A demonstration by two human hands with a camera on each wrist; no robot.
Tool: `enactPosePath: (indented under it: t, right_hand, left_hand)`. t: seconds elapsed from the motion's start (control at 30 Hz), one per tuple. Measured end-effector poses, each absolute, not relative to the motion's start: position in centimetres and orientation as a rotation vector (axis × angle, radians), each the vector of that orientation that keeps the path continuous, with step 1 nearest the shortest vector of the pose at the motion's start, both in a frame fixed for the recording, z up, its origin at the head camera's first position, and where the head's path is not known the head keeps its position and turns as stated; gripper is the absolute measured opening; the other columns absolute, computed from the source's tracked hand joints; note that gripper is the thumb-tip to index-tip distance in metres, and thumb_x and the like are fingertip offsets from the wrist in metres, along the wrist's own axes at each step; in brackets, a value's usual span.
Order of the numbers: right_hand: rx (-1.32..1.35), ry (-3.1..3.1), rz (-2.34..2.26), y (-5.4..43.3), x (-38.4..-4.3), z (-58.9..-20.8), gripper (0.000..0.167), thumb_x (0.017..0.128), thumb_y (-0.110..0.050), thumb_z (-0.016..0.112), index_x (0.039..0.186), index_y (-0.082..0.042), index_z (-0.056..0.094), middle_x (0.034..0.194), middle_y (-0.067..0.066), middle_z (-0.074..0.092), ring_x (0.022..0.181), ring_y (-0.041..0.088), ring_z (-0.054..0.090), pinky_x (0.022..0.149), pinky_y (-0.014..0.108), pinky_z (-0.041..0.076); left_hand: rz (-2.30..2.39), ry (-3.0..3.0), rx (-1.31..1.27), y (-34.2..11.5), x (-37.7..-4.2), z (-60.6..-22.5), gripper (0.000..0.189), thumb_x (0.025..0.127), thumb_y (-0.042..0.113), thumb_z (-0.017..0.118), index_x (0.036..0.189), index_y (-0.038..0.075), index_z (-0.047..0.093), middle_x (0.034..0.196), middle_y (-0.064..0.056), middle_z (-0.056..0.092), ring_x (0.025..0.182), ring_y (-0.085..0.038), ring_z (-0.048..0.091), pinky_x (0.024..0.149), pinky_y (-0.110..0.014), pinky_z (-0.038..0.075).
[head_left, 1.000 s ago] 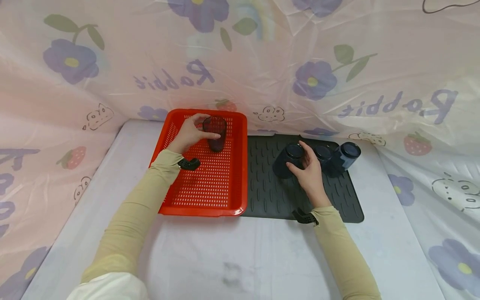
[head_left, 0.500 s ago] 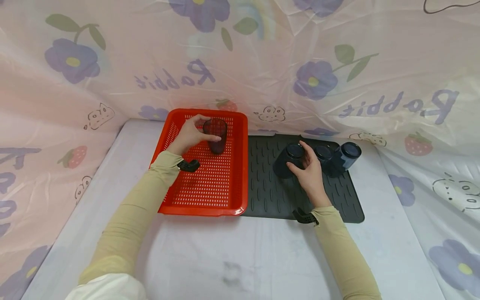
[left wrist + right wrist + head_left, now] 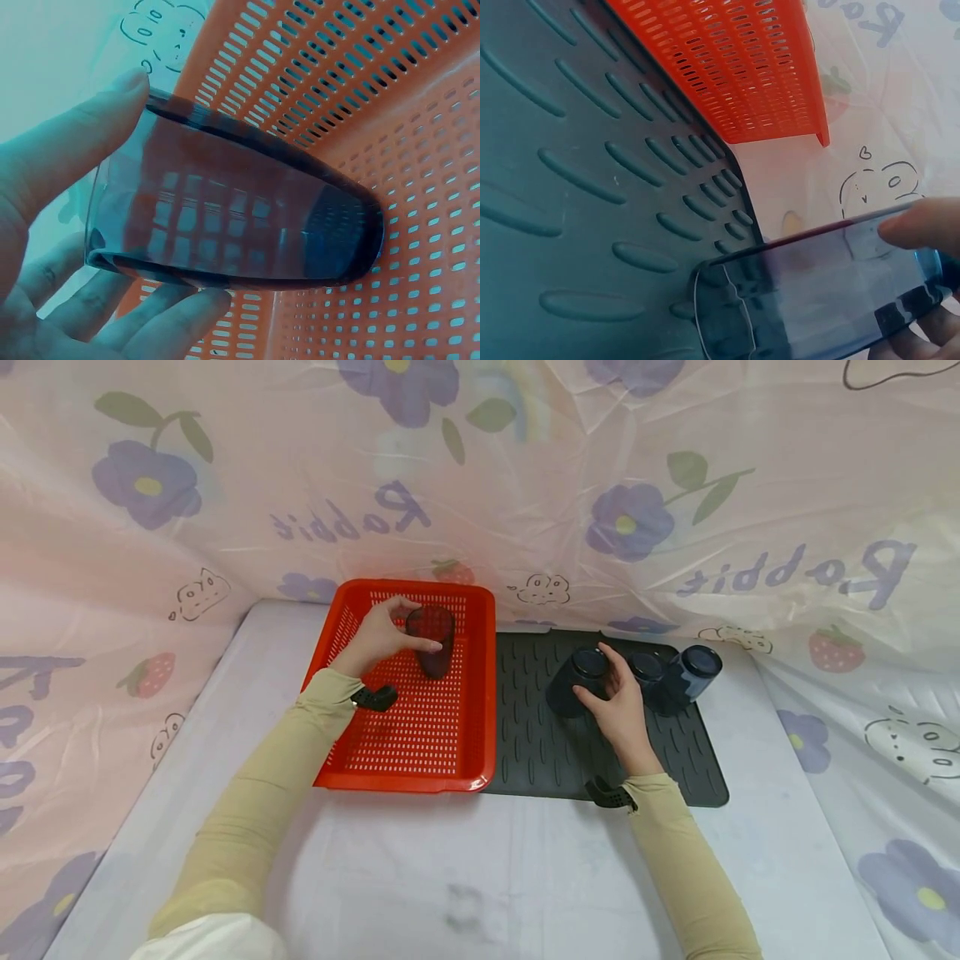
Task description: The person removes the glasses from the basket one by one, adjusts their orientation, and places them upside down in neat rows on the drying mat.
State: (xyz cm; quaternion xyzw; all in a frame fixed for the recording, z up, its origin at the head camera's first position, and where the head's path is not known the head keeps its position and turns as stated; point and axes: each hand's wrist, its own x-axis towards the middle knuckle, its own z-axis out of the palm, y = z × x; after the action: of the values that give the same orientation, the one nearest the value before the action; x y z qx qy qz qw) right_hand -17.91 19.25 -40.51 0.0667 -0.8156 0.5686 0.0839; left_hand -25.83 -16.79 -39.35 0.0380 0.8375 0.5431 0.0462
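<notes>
Inside the red basket (image 3: 477,710), at its far part, my left hand (image 3: 377,637) grips a dark see-through drinking glass (image 3: 432,631) near its rim. Thumb and fingers lie on opposite sides of this glass (image 3: 225,202) in the left wrist view; its narrower base points at the basket floor, and whether they touch I cannot tell. My right hand (image 3: 622,710) holds a dark blue glass (image 3: 572,689) by its upper part. That glass (image 3: 817,285) stands mouth down on the dark ribbed mat (image 3: 525,752).
To the right of my right hand, two more dark blue glasses, one partly hidden (image 3: 647,667) and one at the outer side (image 3: 690,672), stand on the mat's far right. A patterned curtain (image 3: 525,485) rises behind the white table (image 3: 420,868).
My left hand has brought its glass slightly nearer to me and lower within the basket. The right hand and its glass have stayed in place.
</notes>
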Motion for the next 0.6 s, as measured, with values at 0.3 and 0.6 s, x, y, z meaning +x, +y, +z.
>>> enactPosePath:
  t: [0.3,0.6]
  right_hand:
    - [0.191,-2.441,1.700,19.2,-18.0,-40.4,0.073,0.084,0.009,0.067,0.147,-0.003,0.032,0.146,0.022,0.036,0.136,0.034,0.033,0.110,0.051,0.025]
    - [0.167,-2.437,1.728,19.2,-17.9,-40.2,0.073,0.084,0.010,0.066,0.147,-0.001,0.032,0.145,0.023,0.038,0.134,0.034,0.036,0.110,0.049,0.026]
  left_hand:
    - [1.637,2.557,0.111,-16.8,-24.3,-39.2,0.076,0.063,0.027,0.092,0.126,0.007,0.054,0.121,-0.013,0.055,0.109,-0.029,0.051,0.083,-0.041,0.049]
    - [1.561,2.585,0.089,-16.7,-22.6,-38.8,0.080,0.061,0.031,0.092,0.126,0.005,0.053,0.120,-0.014,0.054,0.097,-0.027,0.054,0.079,-0.039,0.050]
